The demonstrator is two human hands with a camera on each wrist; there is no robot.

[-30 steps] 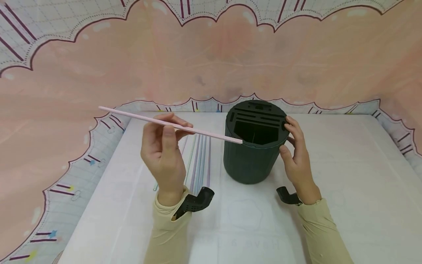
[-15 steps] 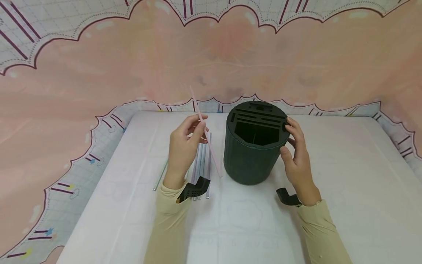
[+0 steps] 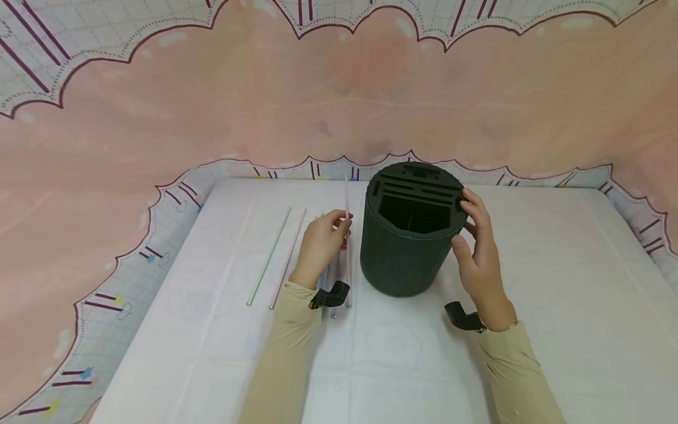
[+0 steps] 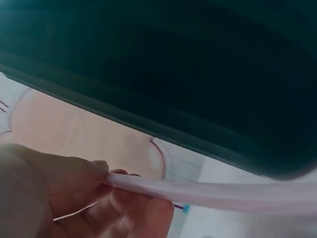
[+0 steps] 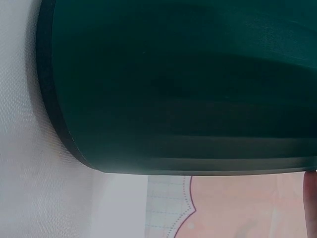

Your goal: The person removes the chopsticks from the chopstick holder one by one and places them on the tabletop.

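My left hand (image 3: 324, 244) pinches a pale pink straw (image 3: 348, 274) between thumb and fingers, left of a dark green bucket (image 3: 399, 259). In the left wrist view the straw (image 4: 213, 196) runs from the fingertips to the right, below the bucket's dark wall (image 4: 148, 74). The bucket has a slotted lid with a large opening at the front. On its right side my right hand (image 3: 482, 265) rests with fingertips at the rim and thumb on the wall. One fingertip (image 5: 310, 193) shows against the bucket in the right wrist view.
A green straw (image 3: 269, 256) and another pink straw (image 3: 288, 259) lie on the white table (image 3: 212, 330), left of my left hand. More straws (image 3: 333, 303) lie partly hidden under that hand and wrist. A patterned pink curtain (image 3: 339, 88) hangs behind the table.
My left hand has moved right and down towards the lying straws. Its pink straw has turned from nearly level to upright in the head view. My right hand stays at the bucket.
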